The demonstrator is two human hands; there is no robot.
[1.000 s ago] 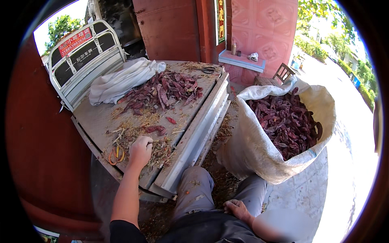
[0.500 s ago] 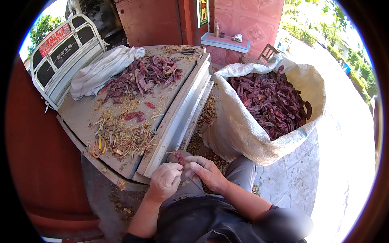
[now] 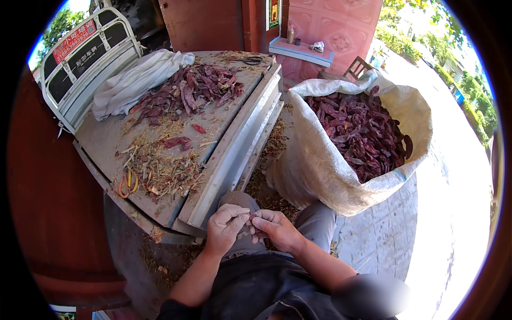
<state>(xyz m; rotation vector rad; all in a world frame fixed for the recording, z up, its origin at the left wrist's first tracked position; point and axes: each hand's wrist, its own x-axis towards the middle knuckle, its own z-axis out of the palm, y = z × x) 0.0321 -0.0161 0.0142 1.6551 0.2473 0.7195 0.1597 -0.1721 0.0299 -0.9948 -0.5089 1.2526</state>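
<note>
Over my lap, my left hand (image 3: 225,226) and my right hand (image 3: 276,230) meet, fingers bent in a pinch. Between the fingertips shows a bit of a dried red chili pepper (image 3: 252,217); most of it is hidden by the fingers. Both hands are closed on it. Ahead of my left hand, the truck bed (image 3: 160,205) bears a heap of dried chilies (image 3: 186,90) and a scatter of stems and bits (image 3: 160,165). One loose chili (image 3: 177,142) lies between them. To the right stands a large white woven sack (image 3: 314,165), open and filled with dried chilies (image 3: 360,133).
Orange-and-yellow-handled scissors (image 3: 128,184) lie near the bed's left edge, dark-handled scissors (image 3: 253,61) at its far end. A crumpled white sack (image 3: 136,82) lies behind the heap. The bed's side panel (image 3: 234,144) hangs between heap and sack. A wall shelf (image 3: 301,52) holds small items.
The hands have come closer together, and my right fingers now cover most of the chili that stuck up between them. The view has shifted slightly; heap and sack look unchanged.
</note>
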